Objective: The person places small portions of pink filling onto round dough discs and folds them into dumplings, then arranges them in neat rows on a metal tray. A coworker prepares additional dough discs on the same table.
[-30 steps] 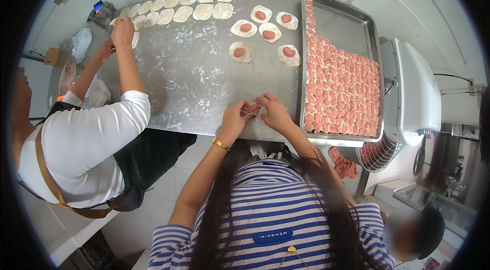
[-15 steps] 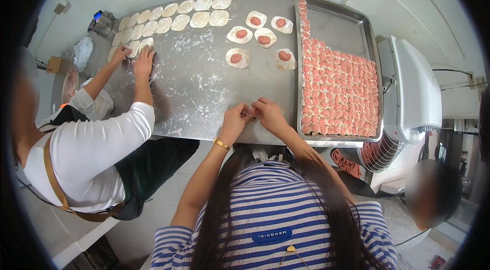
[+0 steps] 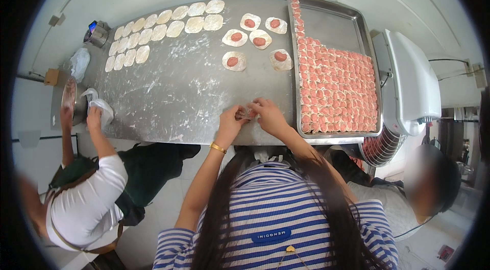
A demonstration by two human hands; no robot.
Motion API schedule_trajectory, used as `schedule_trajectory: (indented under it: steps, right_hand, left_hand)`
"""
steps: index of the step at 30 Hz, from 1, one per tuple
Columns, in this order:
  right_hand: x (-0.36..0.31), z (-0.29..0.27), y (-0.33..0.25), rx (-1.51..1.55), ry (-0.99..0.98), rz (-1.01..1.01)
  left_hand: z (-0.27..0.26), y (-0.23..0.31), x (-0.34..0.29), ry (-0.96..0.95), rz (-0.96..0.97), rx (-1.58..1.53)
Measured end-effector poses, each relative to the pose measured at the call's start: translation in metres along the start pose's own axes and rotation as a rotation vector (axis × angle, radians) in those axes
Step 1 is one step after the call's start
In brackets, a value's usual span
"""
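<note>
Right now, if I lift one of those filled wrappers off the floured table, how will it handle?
The filled wrappers look thin and flat, so probably floppy, sagging at the edges. The red filling mound sits loose on top and may slide if tilted. Flour on the table suggests they should release without sticking much.

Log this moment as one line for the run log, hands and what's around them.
left hand: pinching dumpling | right hand: pinching same dumpling | tray: rows of dumplings | table: floured, filled wrappers
</note>
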State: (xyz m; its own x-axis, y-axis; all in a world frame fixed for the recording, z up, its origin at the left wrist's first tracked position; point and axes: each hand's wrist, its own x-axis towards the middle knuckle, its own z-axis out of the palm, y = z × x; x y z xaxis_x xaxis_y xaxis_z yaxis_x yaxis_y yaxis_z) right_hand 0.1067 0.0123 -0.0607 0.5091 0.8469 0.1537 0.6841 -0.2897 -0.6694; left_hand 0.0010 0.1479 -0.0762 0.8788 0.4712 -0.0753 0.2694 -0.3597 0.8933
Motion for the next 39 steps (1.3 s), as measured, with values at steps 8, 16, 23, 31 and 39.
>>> schedule_trajectory:
  steps: [8, 16, 23, 31, 39]
  right_hand:
    - [-0.001, 0.002, 0.007, 0.091, -0.056, 0.076]
    - [0.014, -0.145, 0.085, 0.396, 0.421, 0.309]
    - [0.066, -0.248, 0.21, 0.074, 0.44, 0.518]
    - [0.125, -0.212, 0.293, -0.038, 0.248, 0.303]
    - [0.122, -0.213, 0.302, -0.161, -0.039, 0.139]
  left_hand:
    - [-0.032, -0.018, 0.035, 0.12, -0.028, 0.095]
    - [-0.029, -0.02, 0.113, 0.339, -0.01, 0.348]
    - [-0.011, -0.015, 0.133, 0.422, -0.122, 0.42]
    - [-0.008, -0.009, 0.132, 0.464, -0.249, 0.394]
    - [0.0, -0.002, 0.131, 0.501, -0.255, 0.408]
